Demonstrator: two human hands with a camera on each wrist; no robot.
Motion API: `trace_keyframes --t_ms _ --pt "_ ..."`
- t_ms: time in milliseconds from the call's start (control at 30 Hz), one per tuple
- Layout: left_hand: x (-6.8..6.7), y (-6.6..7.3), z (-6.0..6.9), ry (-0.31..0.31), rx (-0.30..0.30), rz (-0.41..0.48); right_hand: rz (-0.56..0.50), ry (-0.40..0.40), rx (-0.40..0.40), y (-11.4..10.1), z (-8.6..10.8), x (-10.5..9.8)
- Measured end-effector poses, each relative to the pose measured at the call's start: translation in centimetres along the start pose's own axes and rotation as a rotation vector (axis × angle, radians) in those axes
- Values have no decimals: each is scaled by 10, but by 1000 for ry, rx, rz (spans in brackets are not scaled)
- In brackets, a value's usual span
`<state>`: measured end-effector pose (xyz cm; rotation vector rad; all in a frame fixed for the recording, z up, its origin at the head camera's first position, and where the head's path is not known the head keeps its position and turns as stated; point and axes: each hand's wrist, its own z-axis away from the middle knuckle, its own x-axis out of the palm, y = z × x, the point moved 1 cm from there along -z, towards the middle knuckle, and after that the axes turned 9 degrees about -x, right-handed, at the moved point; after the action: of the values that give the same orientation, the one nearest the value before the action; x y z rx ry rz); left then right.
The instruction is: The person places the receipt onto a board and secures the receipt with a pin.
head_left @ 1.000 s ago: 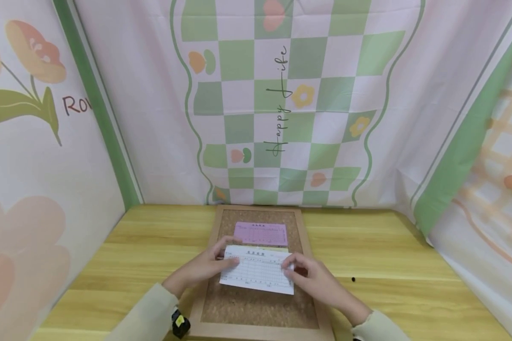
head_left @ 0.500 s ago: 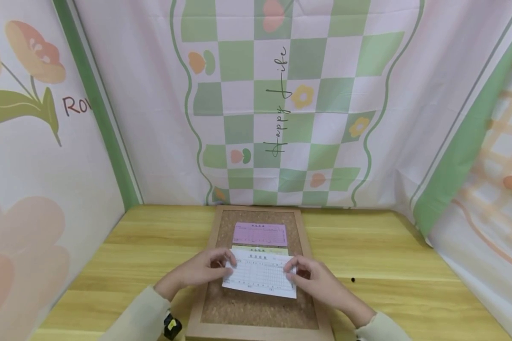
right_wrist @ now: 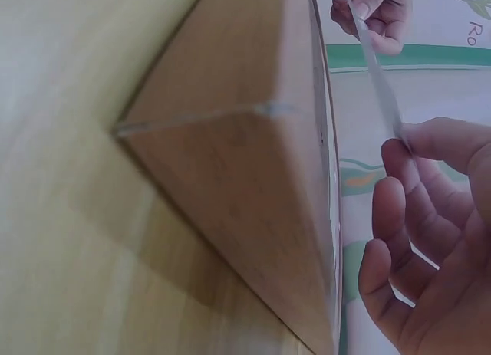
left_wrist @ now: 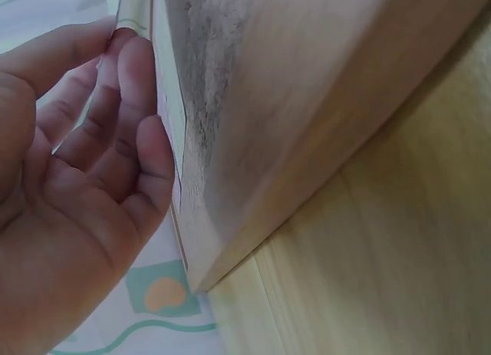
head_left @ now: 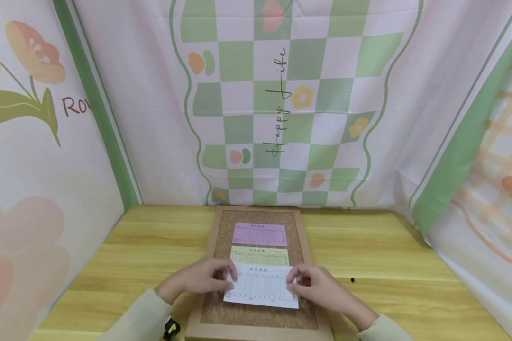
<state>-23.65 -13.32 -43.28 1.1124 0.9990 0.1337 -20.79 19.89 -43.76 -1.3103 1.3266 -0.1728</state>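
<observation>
A white printed form slip (head_left: 262, 288) is pinched at its left edge by my left hand (head_left: 202, 276) and at its right edge by my right hand (head_left: 320, 286). In the right wrist view the slip (right_wrist: 380, 83) appears edge-on, held apart from the board between thumb and finger of the right hand (right_wrist: 433, 232). The left wrist view shows the left hand (left_wrist: 84, 156) pinching the slip's other side. Beneath lies a framed cork board (head_left: 256, 318). On it are a pink form slip (head_left: 259, 234) and, below that, a yellow form slip (head_left: 259, 255), partly covered by the white one.
The board rests on a wooden table (head_left: 367, 246) against a patterned curtain (head_left: 294, 123). A small black object (head_left: 352, 280) lies right of the board. Another dark item with a yellow mark (head_left: 171, 327) shows at the left sleeve.
Both hands have moved the white slip down the board, toward the person. More of the yellow slip now shows above it. The left fingers have shifted along the slip's left edge.
</observation>
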Motion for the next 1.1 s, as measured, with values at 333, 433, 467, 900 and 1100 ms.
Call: trace_keyframes --t_ms 333,433,467,900,1100 --pt "6 5 0 -39 -93 -49 63 -66 -33 4 1 6" --pt "7 6 0 -52 -110 -56 67 -78 -22 5 2 8" --pt "8 5 0 -55 -113 -62 66 -81 -12 6 2 8" --pt "10 3 -1 -63 -107 -117 98 -110 15 4 1 10" --pt "10 4 -1 -64 -102 -129 110 -114 40 4 -1 10"
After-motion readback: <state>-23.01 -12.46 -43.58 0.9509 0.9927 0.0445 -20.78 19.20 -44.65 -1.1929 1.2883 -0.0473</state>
